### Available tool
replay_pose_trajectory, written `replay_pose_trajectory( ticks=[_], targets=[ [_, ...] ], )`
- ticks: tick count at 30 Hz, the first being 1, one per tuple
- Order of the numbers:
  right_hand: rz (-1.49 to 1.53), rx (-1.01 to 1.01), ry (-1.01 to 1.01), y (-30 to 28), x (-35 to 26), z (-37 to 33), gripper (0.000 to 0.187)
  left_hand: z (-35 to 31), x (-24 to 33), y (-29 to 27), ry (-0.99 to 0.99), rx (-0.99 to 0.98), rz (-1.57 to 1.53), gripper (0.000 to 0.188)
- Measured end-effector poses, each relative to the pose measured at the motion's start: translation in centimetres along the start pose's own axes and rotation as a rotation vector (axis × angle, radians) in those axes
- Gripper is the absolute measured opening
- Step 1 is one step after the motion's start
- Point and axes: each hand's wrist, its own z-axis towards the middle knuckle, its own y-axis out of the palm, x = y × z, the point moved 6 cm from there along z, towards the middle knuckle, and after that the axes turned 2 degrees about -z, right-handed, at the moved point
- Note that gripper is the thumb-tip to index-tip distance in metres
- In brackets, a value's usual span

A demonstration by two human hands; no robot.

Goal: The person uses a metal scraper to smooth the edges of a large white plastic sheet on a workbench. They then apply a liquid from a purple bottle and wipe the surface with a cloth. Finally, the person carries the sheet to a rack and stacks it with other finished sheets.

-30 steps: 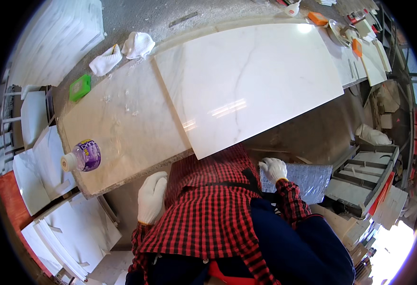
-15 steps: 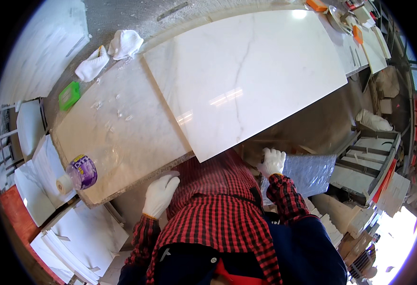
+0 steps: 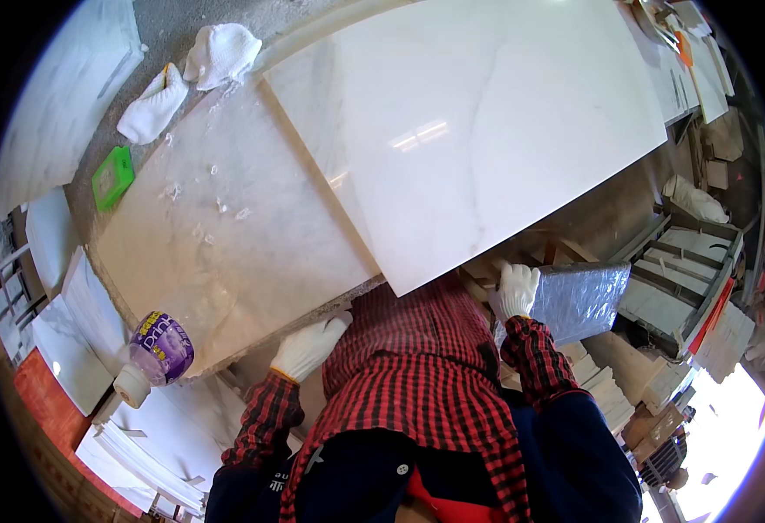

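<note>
In a white knitted glove, my left hand (image 3: 311, 345) is at the near edge of the greyish stone slab (image 3: 191, 218), fingers stretched forward and nothing visible in them. My right hand (image 3: 516, 290), gloved the same way, is beside the left end of a block wrapped in clear plastic (image 3: 581, 296). Its fingers are curled, and I cannot see whether anything is inside them. Ahead of me a glossy white marble slab (image 3: 478, 131) with grey veins lies partly over the greyish one. Its near corner points at my checked apron (image 3: 409, 349).
A purple-labelled plastic bottle (image 3: 161, 349) lies at the slab's left end. Farther off are a green plastic box (image 3: 113, 178) and two white gloves (image 3: 154, 105). Stone panels (image 3: 73, 336) lean at the left; a metal rack (image 3: 680, 283) stands at the right.
My view has shifted, so slabs and bottle sit differently in the picture. My left hand has turned, its fingers now pointing more to the right. My right hand stays beside the wrapped block.
</note>
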Motion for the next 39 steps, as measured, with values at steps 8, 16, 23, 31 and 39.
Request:
replay_pose_trajectory(
  ticks=[8,16,23,31,39],
  targets=[
    [-0.191,-0.141,-0.115,5.5,2.2,-3.6,0.038,-1.3,0.5,-1.2,-0.237,0.171,-0.521,0.046],
    [-0.212,-0.500,-0.125,7.1,5.4,-6.3,0.032,-0.3,3.3,-2.6,-0.163,0.177,-0.671,0.046],
    [0.141,-0.680,0.083,8.1,6.7,-4.7,0.040,0.2,8.9,-6.7,0.146,0.241,-0.719,0.035],
    [0.604,-0.599,0.075,5.9,4.4,-0.5,0.041,-3.1,15.6,-12.0,0.564,0.797,-0.035,0.027],
    [0.691,-0.475,0.065,3.5,5.2,0.9,0.041,0.5,19.7,-12.5,0.581,0.749,0.077,0.010]
  ],
)
